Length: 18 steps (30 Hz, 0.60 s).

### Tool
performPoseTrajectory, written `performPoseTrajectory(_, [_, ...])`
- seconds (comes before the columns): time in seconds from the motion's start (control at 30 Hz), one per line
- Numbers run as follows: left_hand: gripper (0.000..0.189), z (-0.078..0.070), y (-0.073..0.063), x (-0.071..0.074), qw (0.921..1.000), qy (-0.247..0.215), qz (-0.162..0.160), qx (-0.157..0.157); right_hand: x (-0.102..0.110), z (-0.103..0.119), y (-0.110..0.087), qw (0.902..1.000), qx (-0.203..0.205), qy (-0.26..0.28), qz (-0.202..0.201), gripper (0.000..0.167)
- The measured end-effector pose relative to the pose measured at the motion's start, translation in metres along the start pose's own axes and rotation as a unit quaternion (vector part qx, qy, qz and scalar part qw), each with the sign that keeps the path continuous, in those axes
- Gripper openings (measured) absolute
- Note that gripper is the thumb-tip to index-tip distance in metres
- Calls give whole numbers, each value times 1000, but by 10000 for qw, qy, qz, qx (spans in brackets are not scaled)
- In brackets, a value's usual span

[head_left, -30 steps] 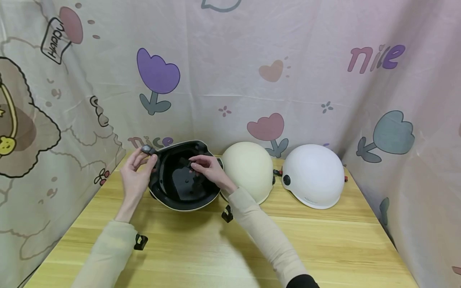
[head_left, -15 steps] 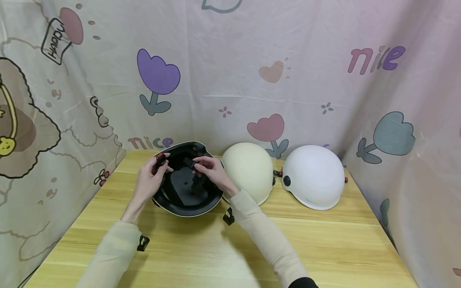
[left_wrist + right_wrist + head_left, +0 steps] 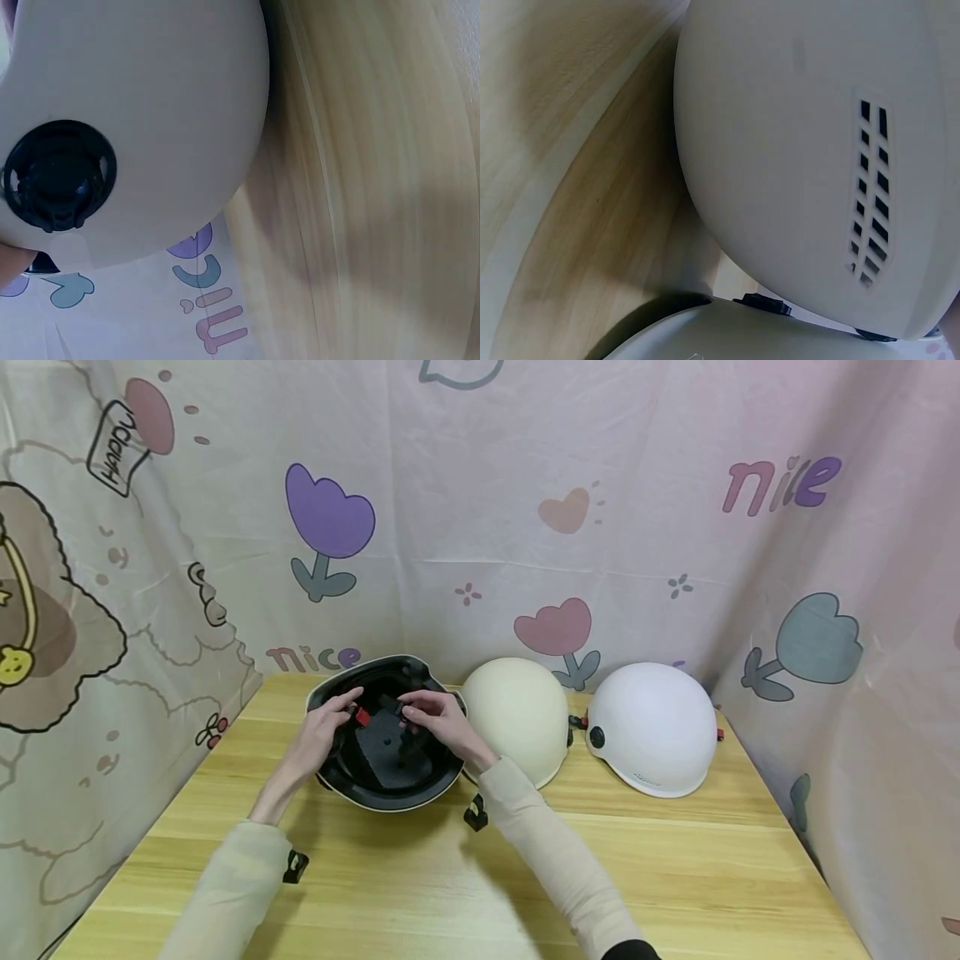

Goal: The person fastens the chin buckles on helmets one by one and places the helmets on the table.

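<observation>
- On my head feed, the upturned helmet rests dome-down on the wooden table, at the wearer's left, presumably so its straps can be reached from above.
- The left hand leans over the near-left rim; its fingers appear to pinch the red buckle, though I can't make out the thumb's contact.
- The right hand pinches the black strap end between thumb and fingers, probably to keep it up off the liner.
- I judge the two pieces are held close so both ends face each other; they look apart.
- The cream helmet and white helmet sit dome-up alongside, likely lined up out of the way.
</observation>
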<state>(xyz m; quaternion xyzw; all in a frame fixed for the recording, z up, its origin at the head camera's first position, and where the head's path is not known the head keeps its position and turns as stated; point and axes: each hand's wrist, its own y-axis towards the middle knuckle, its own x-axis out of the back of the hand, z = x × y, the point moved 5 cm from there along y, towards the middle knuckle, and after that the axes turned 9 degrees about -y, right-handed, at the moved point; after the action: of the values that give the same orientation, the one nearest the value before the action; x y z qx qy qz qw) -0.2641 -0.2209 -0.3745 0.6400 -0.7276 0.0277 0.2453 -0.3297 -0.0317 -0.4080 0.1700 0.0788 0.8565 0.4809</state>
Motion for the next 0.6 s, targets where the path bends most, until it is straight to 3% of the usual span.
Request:
performPoseTrajectory(0.17, [42, 1, 0, -1, 9992, 57, -60, -391, 0, -1, -1, 10000, -7, -63, 24, 26])
performPoseTrajectory(0.37, [32, 2, 0, -1, 9949, -373, -393, -846, 0, 0, -1, 10000, 1, -27, 31, 26])
performPoseTrajectory(0.6, [33, 6, -1, 3, 9928, 15, -1037, -593, -1, 0, -2, 10000, -28, -4, 23, 27])
